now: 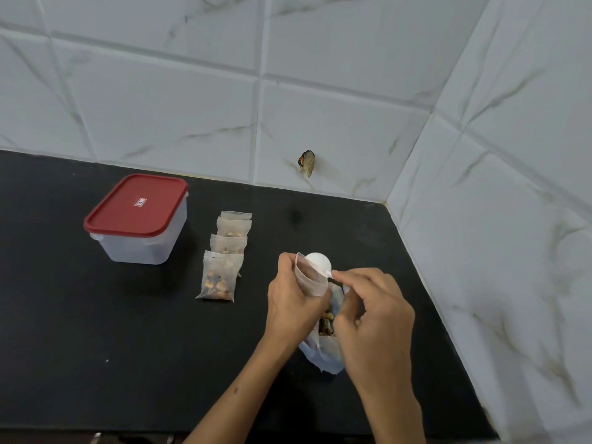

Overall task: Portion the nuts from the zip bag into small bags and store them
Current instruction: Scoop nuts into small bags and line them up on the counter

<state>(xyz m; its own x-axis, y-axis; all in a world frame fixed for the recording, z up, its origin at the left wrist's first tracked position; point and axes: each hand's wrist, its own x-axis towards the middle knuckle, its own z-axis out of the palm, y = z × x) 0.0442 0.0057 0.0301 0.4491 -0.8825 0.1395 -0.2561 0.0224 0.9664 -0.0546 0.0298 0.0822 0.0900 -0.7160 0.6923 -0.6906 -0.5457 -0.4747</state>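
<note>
You have one view only, from a wide-angle camera worn on your head, so no second view shares any part of the scene. It looks forward and steeply down onto the black counter (96,347), which fills the lower half of the frame. The tiled wall (192,91) takes up the upper half and bends round the right edge, its lines bowed by the lens. The camera sits close: your left hand (293,302) and right hand (374,318) come up from the bottom edge, right of centre, forearms cut by the frame.
</note>
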